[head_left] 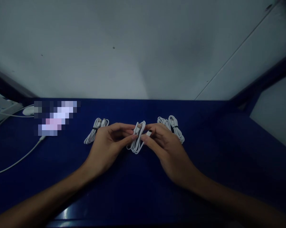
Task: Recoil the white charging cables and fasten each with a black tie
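Note:
A coiled white cable (136, 146) is held upright between my two hands, above the blue table. My left hand (107, 144) pinches the coil's left side with thumb and fingers, near a metal-tipped plug. On the coil's right side, my right hand (165, 144) has its thumb and fingers closed, with a white connector with a dark end (149, 133) at the fingertips. Beside my left hand lies a bundled white cable (92, 135) with a black tie. More bundled white cable (177, 129), also tied in black, lies behind my right hand.
The blue table (138, 196) meets a pale wall (97, 63) at the back. At the left, a pixelated bright object (59, 117) has a white cord (26, 155) running from it, near a white rounded item (28, 110).

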Motion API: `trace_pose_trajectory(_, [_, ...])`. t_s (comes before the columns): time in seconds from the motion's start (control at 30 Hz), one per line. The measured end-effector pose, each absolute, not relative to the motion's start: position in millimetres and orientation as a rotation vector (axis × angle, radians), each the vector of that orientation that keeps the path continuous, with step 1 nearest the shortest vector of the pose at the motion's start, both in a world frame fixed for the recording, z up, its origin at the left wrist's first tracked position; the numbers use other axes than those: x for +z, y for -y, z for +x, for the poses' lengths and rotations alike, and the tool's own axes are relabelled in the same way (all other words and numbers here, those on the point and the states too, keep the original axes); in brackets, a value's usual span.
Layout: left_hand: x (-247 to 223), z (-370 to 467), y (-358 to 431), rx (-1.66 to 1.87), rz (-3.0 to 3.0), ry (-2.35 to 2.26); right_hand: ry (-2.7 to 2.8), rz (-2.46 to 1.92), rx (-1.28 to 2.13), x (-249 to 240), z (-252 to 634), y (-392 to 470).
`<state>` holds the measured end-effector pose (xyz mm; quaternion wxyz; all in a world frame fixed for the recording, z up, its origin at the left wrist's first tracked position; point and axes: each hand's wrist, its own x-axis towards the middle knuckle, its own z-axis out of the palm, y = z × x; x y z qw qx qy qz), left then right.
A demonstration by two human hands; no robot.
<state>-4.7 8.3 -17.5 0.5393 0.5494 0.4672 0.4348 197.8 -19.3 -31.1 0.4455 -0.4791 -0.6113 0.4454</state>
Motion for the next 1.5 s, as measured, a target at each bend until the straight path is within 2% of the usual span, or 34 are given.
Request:
trace_pose_trajectory(0.1, [-18,-5,-10,0.971,1.352,-1.094,1.518,-1.175,1.107,-29,198,21])
trace_pose_trajectory(0.3, [-17,-5,-12,0.800,1.362,-1.010,1.407,-1.090,1.365,-23,197,21])
trace_pose_trajectory(0.5, [-17,-9,-14,0.646,1.304,-0.918,1.401,-1.139,1.352,-20,197,21])
trace_pose_trajectory(0.87, [-9,-11,-18,0.611,1.194,-0.888,1.272,-1.123,1.505,-9,203,16])
trace_pose_trajectory(1.27, [-15,-9,-18,0.670,1.144,-0.934,1.443,-1.248,1.409,-7,204,23])
trace_pose_trajectory(1.5, [-9,-13,-19,0.673,1.261,-0.919,1.276,-1.023,1.615,-11,210,17])
